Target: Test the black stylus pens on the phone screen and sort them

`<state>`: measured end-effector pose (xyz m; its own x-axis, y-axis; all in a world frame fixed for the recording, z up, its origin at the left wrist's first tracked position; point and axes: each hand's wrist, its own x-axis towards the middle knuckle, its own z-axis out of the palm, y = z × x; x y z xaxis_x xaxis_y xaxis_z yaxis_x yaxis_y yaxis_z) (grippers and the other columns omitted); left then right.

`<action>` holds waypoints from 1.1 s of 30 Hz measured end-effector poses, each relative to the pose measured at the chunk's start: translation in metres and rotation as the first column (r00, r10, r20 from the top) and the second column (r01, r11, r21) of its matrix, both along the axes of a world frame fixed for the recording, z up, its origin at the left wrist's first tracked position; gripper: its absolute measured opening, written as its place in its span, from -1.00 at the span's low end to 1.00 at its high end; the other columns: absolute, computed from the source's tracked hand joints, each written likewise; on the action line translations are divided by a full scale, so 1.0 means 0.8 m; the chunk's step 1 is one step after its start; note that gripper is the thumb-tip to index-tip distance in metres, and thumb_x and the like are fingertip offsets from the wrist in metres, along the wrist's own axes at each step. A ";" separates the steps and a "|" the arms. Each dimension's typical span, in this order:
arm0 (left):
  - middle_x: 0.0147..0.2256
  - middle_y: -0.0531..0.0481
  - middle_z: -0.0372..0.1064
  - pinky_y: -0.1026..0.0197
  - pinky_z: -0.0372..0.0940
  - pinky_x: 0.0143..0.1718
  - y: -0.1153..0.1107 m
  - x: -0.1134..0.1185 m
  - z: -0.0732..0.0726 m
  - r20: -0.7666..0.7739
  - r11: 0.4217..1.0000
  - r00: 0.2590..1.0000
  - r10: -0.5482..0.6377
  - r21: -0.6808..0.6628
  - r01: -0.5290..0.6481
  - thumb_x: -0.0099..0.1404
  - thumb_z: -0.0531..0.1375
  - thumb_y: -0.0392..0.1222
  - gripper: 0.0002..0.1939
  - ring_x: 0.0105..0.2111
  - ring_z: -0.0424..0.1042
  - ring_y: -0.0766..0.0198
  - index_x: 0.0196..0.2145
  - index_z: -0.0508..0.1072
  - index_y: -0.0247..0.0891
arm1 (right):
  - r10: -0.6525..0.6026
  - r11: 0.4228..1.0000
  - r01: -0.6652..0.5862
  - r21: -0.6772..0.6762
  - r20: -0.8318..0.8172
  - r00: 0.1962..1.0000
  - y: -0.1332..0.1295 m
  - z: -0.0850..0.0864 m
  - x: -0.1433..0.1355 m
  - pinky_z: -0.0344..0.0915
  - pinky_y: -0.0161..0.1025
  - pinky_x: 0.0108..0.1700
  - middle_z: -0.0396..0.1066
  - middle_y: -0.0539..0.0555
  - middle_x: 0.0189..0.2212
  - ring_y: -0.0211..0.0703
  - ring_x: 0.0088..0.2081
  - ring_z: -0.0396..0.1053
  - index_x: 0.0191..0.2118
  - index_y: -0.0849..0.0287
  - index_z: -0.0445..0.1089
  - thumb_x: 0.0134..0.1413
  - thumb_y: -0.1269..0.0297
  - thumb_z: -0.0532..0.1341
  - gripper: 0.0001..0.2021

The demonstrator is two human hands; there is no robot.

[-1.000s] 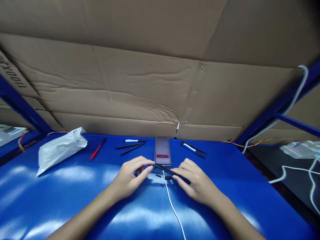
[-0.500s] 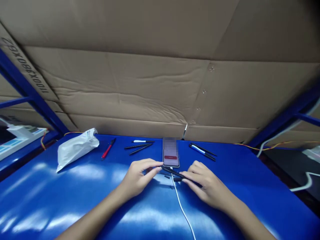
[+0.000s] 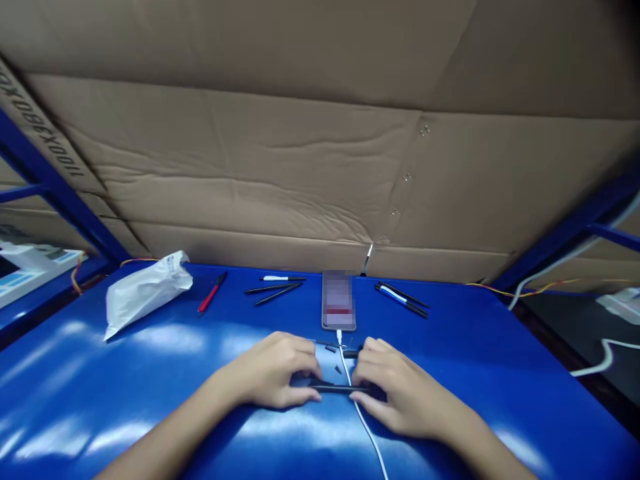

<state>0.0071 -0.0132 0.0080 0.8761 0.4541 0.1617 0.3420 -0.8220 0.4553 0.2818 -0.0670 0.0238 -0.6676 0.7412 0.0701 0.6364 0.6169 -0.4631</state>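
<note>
A slim black pen (image 3: 337,389) lies level between my two hands, low over the blue tabletop and across the white cable. My left hand (image 3: 283,370) pinches its left end between thumb and fingers. Its right end is in the grip of my right hand (image 3: 393,383), whose fingers hide the tip. Just beyond them are small black pen parts: a short piece (image 3: 331,349), a tiny piece (image 3: 338,369) and a thicker black tube (image 3: 351,354) beside my right fingers. A thin dark rod lies partly behind my left hand.
A phone (image 3: 339,327) with a white charging cable (image 3: 370,437) lies ahead. Several pens lie at the back, including a red pen (image 3: 212,293) and a blue-and-white one (image 3: 393,295). A white plastic bag (image 3: 145,290) sits left. Cardboard (image 3: 300,153) walls the rear edge.
Both hands have drawn back from the phone toward me. The black pen, slanted before, is now level, and my left hand has closed on its left end. More small parts show on the table.
</note>
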 end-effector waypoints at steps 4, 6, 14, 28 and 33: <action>-0.30 -0.01 0.51 0.23 0.26 -0.25 0.000 0.006 -0.007 0.016 0.989 0.992 0.124 0.075 -0.125 0.48 0.15 -0.03 -0.75 -0.30 0.48 0.21 -0.11 0.57 -0.17 | -0.056 0.996 0.059 0.066 -0.051 0.997 0.000 -0.010 -0.011 0.28 -0.03 0.01 0.46 0.09 -0.27 -0.04 -0.17 0.34 -0.17 0.12 0.46 0.29 0.28 0.25 -0.93; -0.27 -0.03 0.51 0.24 0.26 -0.23 0.003 0.011 -0.016 0.062 0.975 0.979 0.193 0.102 -0.199 0.54 0.07 -0.14 -0.73 -0.27 0.47 0.22 -0.03 0.57 -0.15 | -0.113 0.986 0.125 0.109 -0.108 0.988 0.002 -0.015 -0.015 0.29 -0.05 -0.05 0.44 0.11 -0.27 -0.04 -0.19 0.31 -0.14 0.13 0.48 0.34 0.31 0.19 -0.89; -0.28 -0.01 0.49 0.24 0.26 -0.25 0.008 0.028 -0.038 0.102 0.950 0.957 0.271 0.132 -0.283 0.47 0.15 -0.20 -0.78 -0.29 0.43 0.23 -0.08 0.61 -0.13 | -0.280 0.954 0.294 0.054 -0.181 0.943 0.001 -0.031 -0.037 0.31 -0.09 -0.13 0.39 0.11 -0.25 -0.03 -0.17 0.28 -0.22 0.10 0.54 0.24 0.39 0.28 -0.92; -0.28 0.02 0.45 0.27 0.20 -0.27 0.004 0.034 -0.023 0.057 0.938 0.936 0.346 -0.039 -0.345 0.43 0.19 -0.21 -0.87 -0.27 0.41 0.24 -0.20 0.56 -0.17 | -0.348 0.937 0.344 -0.056 -0.115 0.930 0.002 -0.029 -0.047 0.29 -0.11 -0.11 0.38 0.08 -0.26 -0.02 -0.13 0.28 -0.28 0.07 0.56 0.22 0.49 0.27 -0.84; -0.33 0.03 0.39 0.27 0.19 -0.29 0.002 0.032 -0.019 0.091 0.927 0.923 0.374 -0.076 -0.368 0.45 0.16 -0.15 -0.84 -0.30 0.39 0.25 -0.20 0.55 -0.17 | -0.351 0.936 0.351 -0.021 -0.128 0.928 0.002 -0.033 -0.049 0.29 -0.10 -0.10 0.37 0.10 -0.26 -0.01 -0.13 0.27 -0.27 0.13 0.51 0.25 0.48 0.23 -0.86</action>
